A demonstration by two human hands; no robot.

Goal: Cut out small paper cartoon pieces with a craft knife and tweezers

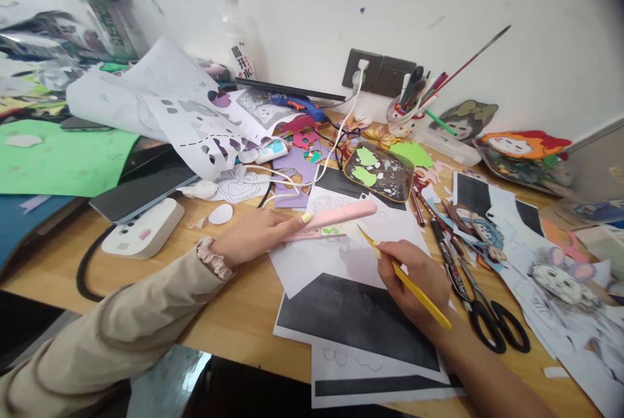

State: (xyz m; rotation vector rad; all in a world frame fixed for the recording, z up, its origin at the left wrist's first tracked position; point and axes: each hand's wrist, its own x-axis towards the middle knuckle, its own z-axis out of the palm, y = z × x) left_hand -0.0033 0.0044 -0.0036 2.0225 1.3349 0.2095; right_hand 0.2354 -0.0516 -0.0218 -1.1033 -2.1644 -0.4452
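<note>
My left hand (260,236) is closed around a pink hair straightener (341,213), thumb on top. Its two long arms are a little apart, with white and green showing on the lower one. Yellow tweezers (419,294) are pinched in my right hand (419,275). Their tips touch or lie just over a small white piece (354,231) at the straightener's far end; whether they grip it I cannot tell. Beneath both hands lies white paper (297,268) with faint line drawings. Nearer me are sheets with black printed areas (361,320).
Black-handled scissors (494,327) and a marker (448,259) lie right of my right hand. Paper cut-outs (560,278) cover the right side. A dark tray (380,174) holds green scraps. A white cable (336,145) runs to the wall socket. A white box (143,229) stands left.
</note>
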